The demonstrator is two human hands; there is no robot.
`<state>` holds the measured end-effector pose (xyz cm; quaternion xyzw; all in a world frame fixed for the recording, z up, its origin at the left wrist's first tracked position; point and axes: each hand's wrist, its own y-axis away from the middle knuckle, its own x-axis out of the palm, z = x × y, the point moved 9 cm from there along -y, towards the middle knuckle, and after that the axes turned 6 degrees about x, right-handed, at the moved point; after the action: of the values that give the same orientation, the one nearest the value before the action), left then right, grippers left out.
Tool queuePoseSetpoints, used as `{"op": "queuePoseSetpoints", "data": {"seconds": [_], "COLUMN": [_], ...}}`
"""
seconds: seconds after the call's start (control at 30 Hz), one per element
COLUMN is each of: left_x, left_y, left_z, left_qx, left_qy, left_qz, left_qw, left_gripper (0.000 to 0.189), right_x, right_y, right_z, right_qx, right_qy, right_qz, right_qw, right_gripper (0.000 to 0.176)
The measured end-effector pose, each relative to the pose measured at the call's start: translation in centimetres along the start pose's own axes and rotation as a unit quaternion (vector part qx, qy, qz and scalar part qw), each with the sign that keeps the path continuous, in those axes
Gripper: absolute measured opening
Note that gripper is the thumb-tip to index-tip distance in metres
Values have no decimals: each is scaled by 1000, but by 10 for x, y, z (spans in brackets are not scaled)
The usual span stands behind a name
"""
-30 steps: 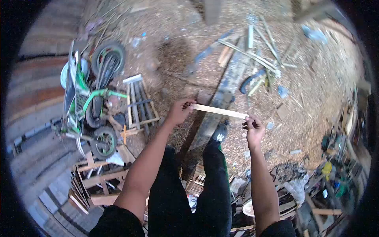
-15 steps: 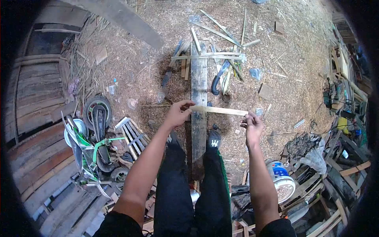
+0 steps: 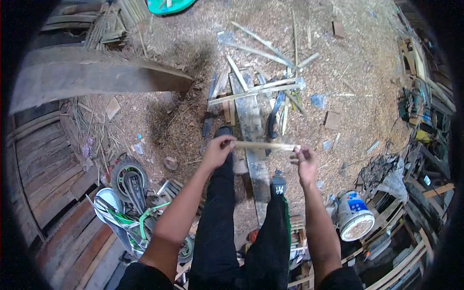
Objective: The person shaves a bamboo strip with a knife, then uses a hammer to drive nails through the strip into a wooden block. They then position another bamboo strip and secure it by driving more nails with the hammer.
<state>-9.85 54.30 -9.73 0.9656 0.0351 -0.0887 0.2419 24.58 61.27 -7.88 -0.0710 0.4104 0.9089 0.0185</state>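
A short, pale wooden strip stretches level between my two hands, above a long plank. My left hand pinches its left end between thumb and fingers. At the right end, my right hand grips it with the fingertips. Beyond the strip, a knife with a dark handle lies beside the plank. Several longer wooden strips lie crossed over the plank's far end.
A thick wooden post juts in from the left. A green and white small motorbike stands at lower left. To the right are a white and blue bucket and heaped scrap wood. Shavings cover the ground.
My view has shifted and turned, so the post shows lower and larger and a green object appears at the top. My left foot has moved forward beside the plank. Both hands still hold the strip.
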Motion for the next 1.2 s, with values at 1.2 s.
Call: {"op": "queuePoseSetpoints", "data": {"seconds": [1.2], "left_x": [-60], "left_y": [-353], "left_z": [140], "left_qx": [8], "left_qy": [-9], "left_qz": [-123], "left_qw": [992], "left_gripper": [64], "right_x": [-6], "right_y": [-466], "right_z": [-13], "right_qx": [-118], "right_qy": [61], "right_qz": [-10], "right_qw": [991], "right_gripper": [25]}}
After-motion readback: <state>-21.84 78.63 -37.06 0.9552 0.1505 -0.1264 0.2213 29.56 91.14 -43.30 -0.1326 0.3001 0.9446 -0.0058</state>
